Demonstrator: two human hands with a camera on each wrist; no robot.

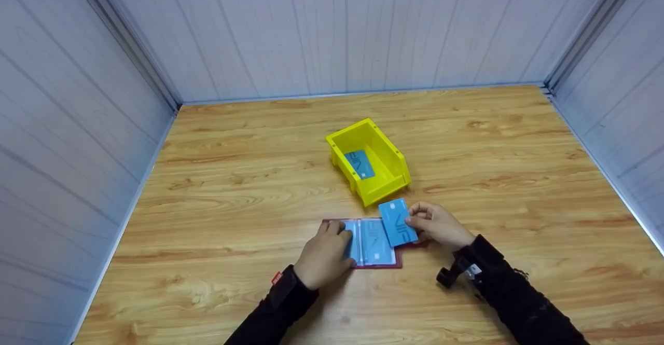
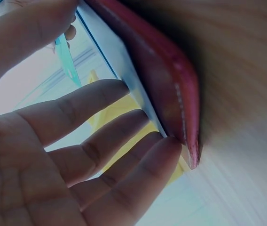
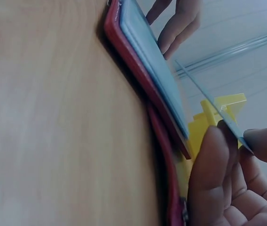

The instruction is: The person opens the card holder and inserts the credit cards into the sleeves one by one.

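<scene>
A red card holder (image 1: 398,260) lies unfolded on the table, with clear sleeves inside. One sleeve holds a blue card (image 1: 374,238) with dark lettering. My left hand (image 1: 326,251) rests on the left side of the holder; in the left wrist view its extended fingertips (image 2: 138,123) touch the sleeves. Between thumb and fingers, my right hand (image 1: 436,225) pinches another blue card (image 1: 397,223), raised over the holder's right edge. The right wrist view shows that card (image 3: 208,96) edge-on, apart from the sleeves. A red flap (image 3: 164,146) extends from the holder beneath the right hand.
Behind the holder stands a yellow bin (image 1: 386,192), its low front towards me, with a blue card (image 1: 360,164) inside. The wood-grain table (image 1: 233,179) meets pale panel walls (image 1: 321,33) at the back and both sides.
</scene>
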